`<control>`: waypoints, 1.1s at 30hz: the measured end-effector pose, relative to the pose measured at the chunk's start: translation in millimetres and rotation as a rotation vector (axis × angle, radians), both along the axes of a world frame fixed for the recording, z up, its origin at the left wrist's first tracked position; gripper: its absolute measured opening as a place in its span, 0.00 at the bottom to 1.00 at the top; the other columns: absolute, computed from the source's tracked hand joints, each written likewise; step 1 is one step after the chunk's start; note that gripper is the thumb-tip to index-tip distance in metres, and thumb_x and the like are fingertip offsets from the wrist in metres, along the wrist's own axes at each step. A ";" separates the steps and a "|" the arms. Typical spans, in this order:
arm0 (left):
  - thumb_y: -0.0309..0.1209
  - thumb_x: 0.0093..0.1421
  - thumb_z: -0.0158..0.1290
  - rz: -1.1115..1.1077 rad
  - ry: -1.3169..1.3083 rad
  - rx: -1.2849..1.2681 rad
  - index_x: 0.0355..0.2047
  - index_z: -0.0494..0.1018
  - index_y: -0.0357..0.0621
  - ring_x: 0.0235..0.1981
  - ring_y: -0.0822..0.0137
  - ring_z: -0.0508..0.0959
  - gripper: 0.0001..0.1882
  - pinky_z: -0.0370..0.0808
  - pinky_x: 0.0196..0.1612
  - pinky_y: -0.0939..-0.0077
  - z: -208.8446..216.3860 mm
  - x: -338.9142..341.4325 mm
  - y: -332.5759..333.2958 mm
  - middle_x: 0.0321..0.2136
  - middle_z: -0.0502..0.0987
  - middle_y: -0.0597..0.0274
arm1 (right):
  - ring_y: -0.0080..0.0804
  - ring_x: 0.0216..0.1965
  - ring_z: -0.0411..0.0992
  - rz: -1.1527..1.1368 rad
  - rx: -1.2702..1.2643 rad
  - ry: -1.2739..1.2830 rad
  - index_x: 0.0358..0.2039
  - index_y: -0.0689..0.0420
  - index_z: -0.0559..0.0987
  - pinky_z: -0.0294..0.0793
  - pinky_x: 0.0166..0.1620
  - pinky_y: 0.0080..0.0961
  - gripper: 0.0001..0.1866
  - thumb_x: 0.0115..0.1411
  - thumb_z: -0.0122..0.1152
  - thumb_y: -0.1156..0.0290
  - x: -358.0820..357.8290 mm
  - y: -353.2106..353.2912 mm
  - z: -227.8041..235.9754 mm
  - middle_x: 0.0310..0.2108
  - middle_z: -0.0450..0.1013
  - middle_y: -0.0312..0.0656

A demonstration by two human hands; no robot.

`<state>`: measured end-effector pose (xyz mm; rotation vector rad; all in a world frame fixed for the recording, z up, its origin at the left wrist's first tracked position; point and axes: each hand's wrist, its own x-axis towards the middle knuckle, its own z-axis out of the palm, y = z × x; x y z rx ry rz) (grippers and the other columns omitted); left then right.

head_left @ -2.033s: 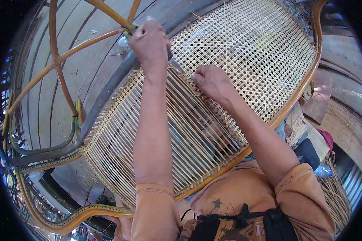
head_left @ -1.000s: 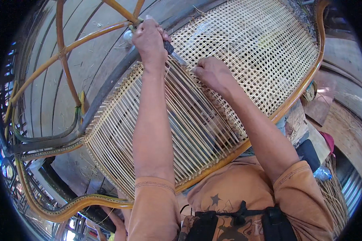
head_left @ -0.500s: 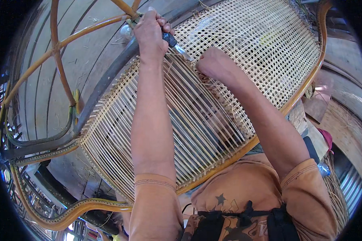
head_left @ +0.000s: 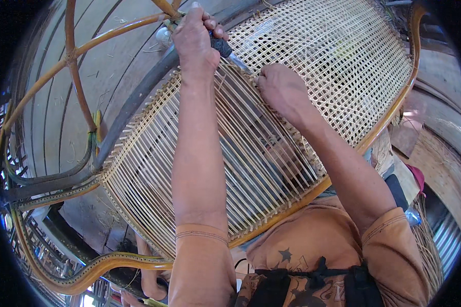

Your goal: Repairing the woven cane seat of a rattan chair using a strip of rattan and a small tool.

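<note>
A rattan seat frame lies across my front, with a cane panel (head_left: 328, 66) woven on its right part. Over the left part run bare parallel cane strands (head_left: 189, 169), not cross-woven. My left hand (head_left: 193, 43) is closed round the black handle of a tool (head_left: 221, 46) at the far edge. Its metal shaft points right and down toward the weave's edge; the tip is hard to see. Beside it my right hand (head_left: 284, 89) is closed with knuckles up, at the border between weave and bare strands. Its fingertips and anything in them are hidden.
Curved rattan poles (head_left: 71, 61) and a dark bar (head_left: 133, 105) stand at the left. The polished front rail (head_left: 287, 207) lies close to my body. Another person's bare limb (head_left: 149, 273) shows at lower left. A bundle of cane strips (head_left: 429, 240) is at lower right.
The whole view has shifted slightly. My right hand has drawn a little nearer and right along the weave's edge. The left hand still grips the tool. More of the other person's limb shows.
</note>
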<state>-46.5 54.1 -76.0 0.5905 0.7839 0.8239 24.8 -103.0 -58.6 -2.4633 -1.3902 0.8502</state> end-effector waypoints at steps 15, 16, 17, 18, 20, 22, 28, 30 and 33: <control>0.37 0.59 0.53 0.173 -0.018 0.242 0.21 0.65 0.41 0.15 0.70 0.65 0.16 0.67 0.19 0.75 48.5 -38.6 -9.9 0.14 0.64 0.64 | 0.49 0.33 0.75 0.116 -0.121 -0.093 0.27 0.61 0.79 0.74 0.36 0.39 0.10 0.53 0.50 0.73 8.0 16.1 10.0 0.29 0.75 0.53; 0.37 0.60 0.52 0.186 0.017 0.252 0.20 0.65 0.41 0.15 0.70 0.65 0.16 0.68 0.20 0.75 49.3 -41.2 -13.2 0.14 0.64 0.64 | 0.49 0.33 0.75 0.115 -0.120 -0.091 0.27 0.61 0.79 0.74 0.36 0.39 0.10 0.53 0.50 0.73 6.0 17.3 10.7 0.29 0.75 0.53; 0.38 0.59 0.52 0.134 0.107 0.308 0.20 0.67 0.40 0.16 0.72 0.67 0.16 0.67 0.20 0.75 50.9 -41.6 -17.3 0.14 0.66 0.63 | 0.50 0.35 0.75 0.075 -0.123 -0.064 0.29 0.60 0.79 0.74 0.37 0.39 0.10 0.53 0.50 0.72 3.7 17.8 12.8 0.31 0.75 0.54; 0.38 0.59 0.52 0.132 0.110 0.312 0.20 0.67 0.40 0.16 0.72 0.67 0.16 0.67 0.20 0.75 55.2 -44.3 -21.6 0.14 0.66 0.63 | 0.50 0.37 0.75 0.035 -0.125 -0.036 0.30 0.60 0.80 0.74 0.39 0.38 0.10 0.54 0.50 0.71 2.1 17.0 14.8 0.32 0.75 0.54; 0.40 0.58 0.52 -0.225 0.914 0.494 0.23 0.72 0.35 0.19 0.72 0.70 0.18 0.70 0.25 0.73 70.9 -39.4 -26.9 0.16 0.70 0.61 | 0.51 0.37 0.75 0.021 -0.060 -0.031 0.31 0.61 0.79 0.74 0.40 0.40 0.10 0.54 0.51 0.70 8.1 10.0 17.6 0.33 0.75 0.54; 0.41 0.56 0.50 -0.310 0.980 0.680 0.31 0.76 0.36 0.24 0.66 0.76 0.17 0.72 0.32 0.71 54.1 -40.8 -28.4 0.21 0.76 0.57 | 0.51 0.38 0.74 0.029 -0.059 0.083 0.32 0.61 0.78 0.73 0.41 0.41 0.11 0.55 0.50 0.71 15.0 4.3 24.2 0.35 0.75 0.53; 0.37 0.54 0.50 -0.699 1.279 0.864 0.36 0.78 0.48 0.33 0.56 0.79 0.13 0.73 0.38 0.66 18.3 -47.2 -50.9 0.30 0.79 0.53 | 0.47 0.38 0.75 0.067 -0.102 0.056 0.34 0.59 0.79 0.76 0.39 0.38 0.11 0.56 0.47 0.75 11.3 4.0 13.8 0.35 0.75 0.51; 0.37 0.53 0.51 -0.734 1.219 0.750 0.36 0.78 0.48 0.32 0.57 0.78 0.13 0.73 0.38 0.67 15.4 -47.5 -52.3 0.29 0.79 0.54 | 0.50 0.36 0.73 0.049 -0.051 0.067 0.30 0.60 0.76 0.72 0.40 0.42 0.07 0.55 0.50 0.72 11.3 4.5 7.5 0.33 0.73 0.51; 0.37 0.53 0.51 -0.730 1.230 0.704 0.36 0.78 0.48 0.31 0.58 0.78 0.12 0.73 0.37 0.67 18.4 -42.8 -56.7 0.29 0.79 0.55 | 0.49 0.37 0.74 0.048 -0.148 0.080 0.31 0.60 0.77 0.74 0.38 0.41 0.08 0.55 0.50 0.73 12.3 9.5 13.4 0.35 0.74 0.51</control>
